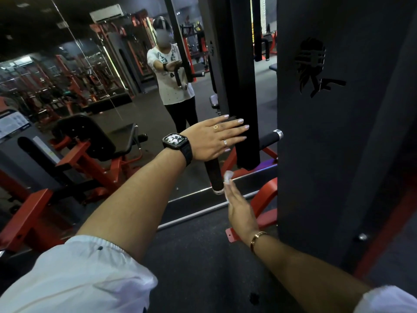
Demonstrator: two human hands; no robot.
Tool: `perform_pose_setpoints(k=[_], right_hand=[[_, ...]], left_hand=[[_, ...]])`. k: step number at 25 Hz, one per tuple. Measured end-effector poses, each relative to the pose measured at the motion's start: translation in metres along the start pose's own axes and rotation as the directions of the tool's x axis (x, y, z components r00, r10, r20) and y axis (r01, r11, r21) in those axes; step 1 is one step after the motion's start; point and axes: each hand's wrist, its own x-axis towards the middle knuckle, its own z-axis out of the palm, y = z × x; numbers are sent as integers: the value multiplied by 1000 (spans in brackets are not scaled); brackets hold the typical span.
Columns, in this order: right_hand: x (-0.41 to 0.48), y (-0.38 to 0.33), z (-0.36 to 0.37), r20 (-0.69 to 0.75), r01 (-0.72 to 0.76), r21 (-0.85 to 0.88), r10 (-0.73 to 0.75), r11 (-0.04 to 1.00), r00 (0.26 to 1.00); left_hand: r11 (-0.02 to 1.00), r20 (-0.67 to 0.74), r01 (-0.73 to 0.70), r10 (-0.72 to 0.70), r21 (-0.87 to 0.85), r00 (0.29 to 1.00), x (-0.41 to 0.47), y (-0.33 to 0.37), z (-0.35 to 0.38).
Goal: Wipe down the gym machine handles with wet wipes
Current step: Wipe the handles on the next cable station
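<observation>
The right grip (239, 207), fingers straight, presses the wet wipe (228, 177) against the lower end of the handle (214, 175), just left of its fingertips. From there the handle's long axis runs up and away to the left grip (214, 136), lying flat and released on its upper part. The wiping stroke likely follows that axis.

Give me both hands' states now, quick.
Left hand: open, straight fingers resting on the handle.
Right hand: open, straight fingers pressing the wet wipe against the handle.
</observation>
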Motion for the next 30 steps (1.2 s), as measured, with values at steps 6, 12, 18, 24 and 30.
perform_pose_setpoints(k=[6, 12, 18, 24, 30], right_hand=[[53, -22, 11, 488, -479, 854, 633, -204, 601], [61, -30, 12, 584, -644, 744, 643, -180, 495], [78, -30, -4, 515, -672, 733, 734, -109, 442], [66, -53, -18, 662, -722, 656, 626, -219, 412], [106, -76, -44, 580, -822, 564, 673, 76, 460]], left_hand=[[990, -3, 76, -77, -120, 997, 0, 5, 5], [990, -31, 82, -86, -113, 996, -1, 6, 7], [991, -48, 86, -91, -103, 995, -2, 6, 8], [991, -17, 80, -83, -112, 996, -2, 4, 8], [995, 35, 17, -14, -99, 999, 1, -2, 7]])
